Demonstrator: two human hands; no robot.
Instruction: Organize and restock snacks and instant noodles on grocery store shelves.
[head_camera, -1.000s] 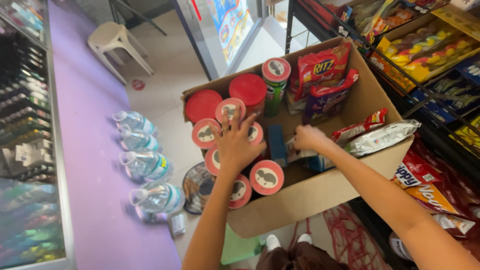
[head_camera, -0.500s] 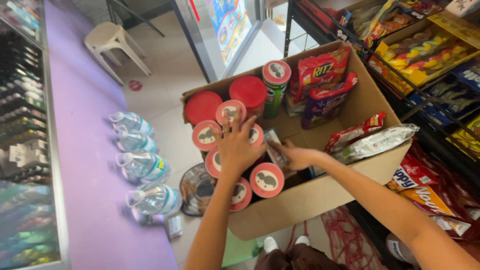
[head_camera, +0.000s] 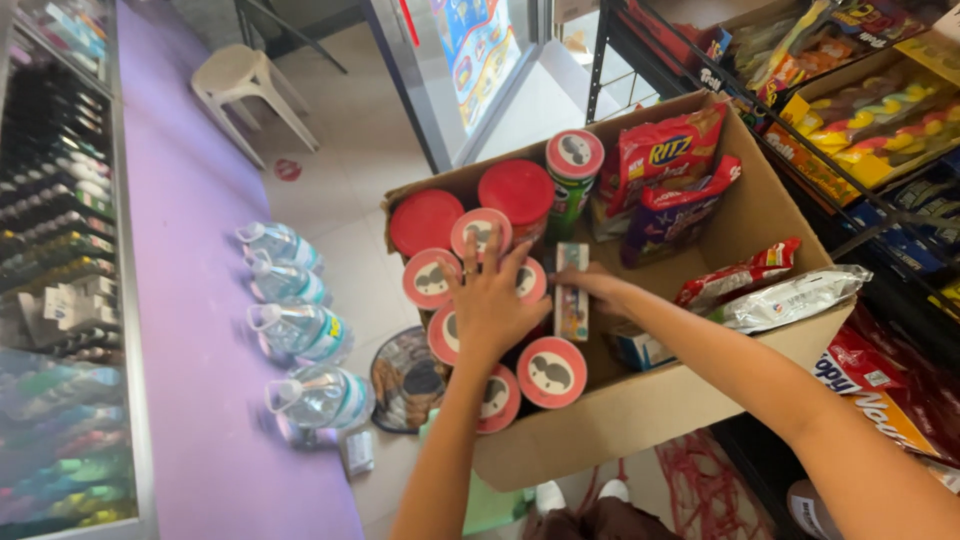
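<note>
The floor (head_camera: 340, 150) is pale tile, lit by daylight from a glass door (head_camera: 470, 60) at the top of the view. A white plastic stool (head_camera: 250, 85) stands on the tile near the door. Along the left runs a purple counter (head_camera: 190, 300), with a glass display case (head_camera: 55, 280) of small goods beside it. Four water bottles (head_camera: 295, 330) lie in a row at the counter's edge. On the right, black metal shelves (head_camera: 850, 150) hold bright snack packets.
</note>
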